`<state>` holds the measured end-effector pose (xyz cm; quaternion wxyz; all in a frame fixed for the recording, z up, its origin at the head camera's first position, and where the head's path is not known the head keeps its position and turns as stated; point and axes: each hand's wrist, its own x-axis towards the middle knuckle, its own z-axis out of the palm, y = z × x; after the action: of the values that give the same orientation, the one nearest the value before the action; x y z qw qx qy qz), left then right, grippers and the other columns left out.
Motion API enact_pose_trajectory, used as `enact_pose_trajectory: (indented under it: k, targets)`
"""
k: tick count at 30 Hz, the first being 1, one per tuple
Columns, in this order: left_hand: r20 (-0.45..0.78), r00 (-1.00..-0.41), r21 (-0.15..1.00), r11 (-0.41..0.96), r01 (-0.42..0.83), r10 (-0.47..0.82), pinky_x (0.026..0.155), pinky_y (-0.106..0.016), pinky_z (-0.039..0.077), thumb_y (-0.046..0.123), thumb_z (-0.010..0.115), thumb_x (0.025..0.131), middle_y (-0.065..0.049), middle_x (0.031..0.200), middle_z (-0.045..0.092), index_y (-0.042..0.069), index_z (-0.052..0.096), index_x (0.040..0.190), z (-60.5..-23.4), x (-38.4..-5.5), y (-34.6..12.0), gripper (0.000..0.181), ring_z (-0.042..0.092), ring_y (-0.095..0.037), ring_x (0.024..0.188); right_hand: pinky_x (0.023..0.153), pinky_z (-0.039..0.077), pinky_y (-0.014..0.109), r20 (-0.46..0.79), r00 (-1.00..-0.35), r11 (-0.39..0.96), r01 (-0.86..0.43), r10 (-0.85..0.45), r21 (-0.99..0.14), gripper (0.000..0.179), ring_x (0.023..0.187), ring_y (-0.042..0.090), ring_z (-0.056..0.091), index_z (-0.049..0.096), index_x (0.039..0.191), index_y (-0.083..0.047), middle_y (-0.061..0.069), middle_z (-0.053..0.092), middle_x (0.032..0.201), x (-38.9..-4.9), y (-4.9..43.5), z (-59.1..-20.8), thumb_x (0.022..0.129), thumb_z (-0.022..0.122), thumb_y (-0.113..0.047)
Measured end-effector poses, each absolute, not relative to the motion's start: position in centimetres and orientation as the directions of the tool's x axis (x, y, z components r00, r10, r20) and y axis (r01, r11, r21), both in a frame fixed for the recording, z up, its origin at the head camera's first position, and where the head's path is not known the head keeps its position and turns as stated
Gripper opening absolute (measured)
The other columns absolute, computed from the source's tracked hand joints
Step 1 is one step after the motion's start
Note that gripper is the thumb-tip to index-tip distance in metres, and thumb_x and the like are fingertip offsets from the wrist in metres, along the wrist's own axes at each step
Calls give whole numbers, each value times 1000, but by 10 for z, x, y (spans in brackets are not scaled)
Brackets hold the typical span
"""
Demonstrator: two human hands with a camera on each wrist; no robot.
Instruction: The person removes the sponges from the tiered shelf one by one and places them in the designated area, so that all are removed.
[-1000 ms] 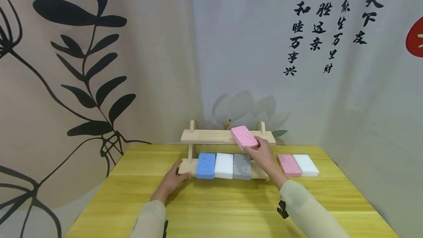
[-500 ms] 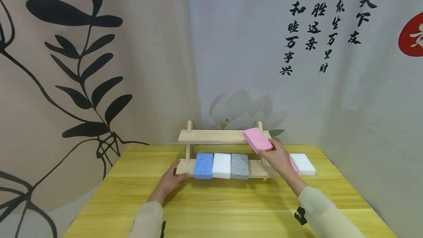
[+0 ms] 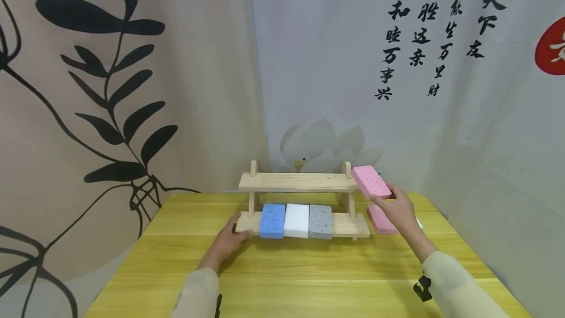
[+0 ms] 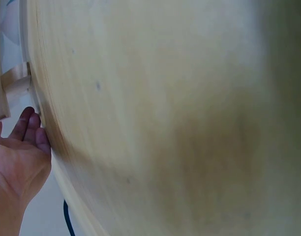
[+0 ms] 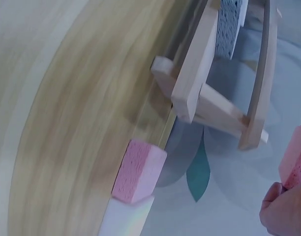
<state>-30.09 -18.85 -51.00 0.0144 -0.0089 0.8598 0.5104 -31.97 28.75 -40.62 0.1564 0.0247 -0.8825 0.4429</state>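
My right hand [image 3: 399,210] pinches a pink sponge [image 3: 371,181] by its near edge, holding it up in the air just past the right end of the top board. The same sponge [image 5: 295,157] shows at the right edge of the right wrist view. A two-tier wooden rack [image 3: 300,181] stands on the table. At the left end of its lower board, my left hand [image 3: 227,244] grips the wood, thumb in front. On that lower board lie a blue sponge [image 3: 272,221], a white sponge [image 3: 296,220] and a grey sponge [image 3: 320,221], side by side.
Right of the rack, a second pink sponge [image 3: 382,220] lies on the wooden table [image 3: 309,278]. Beside it is another white sponge [image 5: 126,219], mostly hidden by my right hand in the head view. A printed curtain [image 3: 212,87] hangs behind the table.
My right hand has carried the pink sponge rightward, from in front of the top board to beyond its right end. My left hand keeps its hold on the rack.
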Motion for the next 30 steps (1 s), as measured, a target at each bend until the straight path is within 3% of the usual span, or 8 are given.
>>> enact_pose_trajectory:
  k: [11,20,30]
  targets:
    - [-35,-999,876,482,-28,5,108,-65,28,51,67,91,-30,155,29,18,20,159,-510,-304,-188,90,30,-49,139,79,44,29,269,-942,574,-111,199,-812,76,109,29,51,43,144,5,24,56,128,-320,322,-408,94,63,-49]
    - [-42,-999,879,476,-34,7,108,-65,29,52,67,91,-30,155,28,19,20,159,-510,-302,-189,90,30,-49,139,89,45,42,183,-950,528,-23,252,-849,84,117,37,49,33,149,7,29,47,140,-321,341,-419,95,60,-51]
    - [-41,-999,876,481,-34,3,108,-65,29,51,67,91,-30,154,30,18,20,159,-510,-301,-189,89,32,-49,138,88,45,45,171,-945,547,10,280,-837,82,117,38,49,34,148,8,31,46,139,-324,364,-428,95,59,-50]
